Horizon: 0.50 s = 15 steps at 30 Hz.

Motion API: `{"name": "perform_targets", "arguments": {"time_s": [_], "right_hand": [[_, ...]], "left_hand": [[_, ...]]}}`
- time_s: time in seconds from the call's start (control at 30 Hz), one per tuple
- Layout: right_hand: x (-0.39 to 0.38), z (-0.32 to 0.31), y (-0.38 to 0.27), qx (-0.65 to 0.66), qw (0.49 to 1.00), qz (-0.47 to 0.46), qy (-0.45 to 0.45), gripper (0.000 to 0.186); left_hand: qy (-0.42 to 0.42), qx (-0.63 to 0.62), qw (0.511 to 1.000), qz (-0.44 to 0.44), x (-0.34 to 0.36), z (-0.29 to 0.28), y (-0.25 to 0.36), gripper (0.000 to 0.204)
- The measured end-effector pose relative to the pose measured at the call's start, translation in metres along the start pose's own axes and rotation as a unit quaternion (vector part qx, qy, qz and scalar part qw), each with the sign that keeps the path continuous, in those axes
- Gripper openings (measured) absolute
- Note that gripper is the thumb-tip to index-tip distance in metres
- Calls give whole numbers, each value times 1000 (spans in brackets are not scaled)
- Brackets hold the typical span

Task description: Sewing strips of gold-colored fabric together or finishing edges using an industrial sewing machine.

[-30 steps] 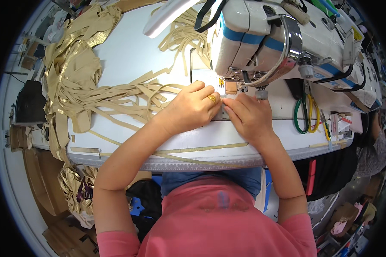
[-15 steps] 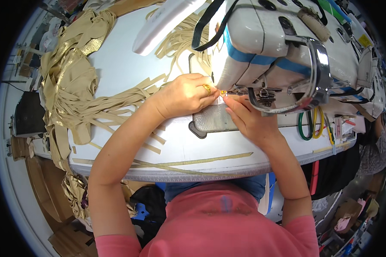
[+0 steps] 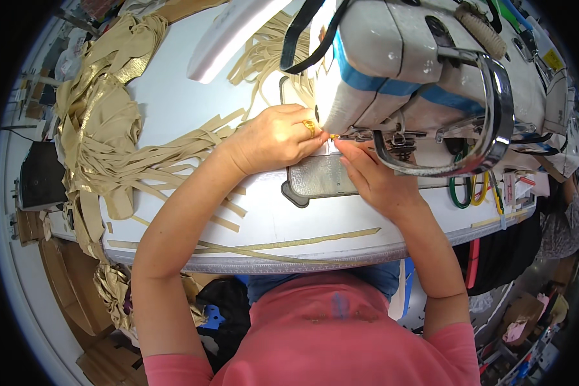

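At the needle area of a white sewing machine (image 3: 374,51), my two hands meet under its lamp. My left hand (image 3: 280,138), with a gold ring on one finger, has its fingers closed in a pinch; what lies in them is hidden. My right hand (image 3: 383,180) comes in from the other side, its fingers pressed together and their tips beside the presser foot. A tiny gold-yellow piece (image 3: 333,136) shows between the fingertips of both hands, too small to name. Beneath them is the metal bed plate (image 3: 321,177).
Beige and gold fabric (image 3: 112,109) is heaped at the left, with cut strips (image 3: 167,157) reaching toward my left wrist. Two narrow strips (image 3: 289,241) cross near the table's front edge. Green-handled scissors (image 3: 458,193) and yellow-handled ones lie right. A curved chrome bar (image 3: 498,109) overhangs my right hand.
The view has shifted slightly, so the machine sits a little differently in the picture. Both hands stay at the needle area with almost the same grip.
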State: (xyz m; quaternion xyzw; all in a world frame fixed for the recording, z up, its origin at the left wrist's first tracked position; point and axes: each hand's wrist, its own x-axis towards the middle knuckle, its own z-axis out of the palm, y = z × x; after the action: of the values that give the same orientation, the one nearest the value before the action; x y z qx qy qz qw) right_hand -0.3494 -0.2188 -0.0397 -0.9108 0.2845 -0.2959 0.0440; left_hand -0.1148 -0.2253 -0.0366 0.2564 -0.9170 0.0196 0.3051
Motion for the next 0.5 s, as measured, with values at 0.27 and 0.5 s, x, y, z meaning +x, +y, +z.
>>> {"name": "perform_targets", "arguments": {"time_s": [0.27,0.5], "right_hand": [[3,-4,-4,-32,999,10,-19,29],[-2,-1,-2,0,999,35,1,23]], "left_hand": [[-11,-53,997,-51,-2,7,3,7],[20,-40,998,-38,-3,4,1,9]]}}
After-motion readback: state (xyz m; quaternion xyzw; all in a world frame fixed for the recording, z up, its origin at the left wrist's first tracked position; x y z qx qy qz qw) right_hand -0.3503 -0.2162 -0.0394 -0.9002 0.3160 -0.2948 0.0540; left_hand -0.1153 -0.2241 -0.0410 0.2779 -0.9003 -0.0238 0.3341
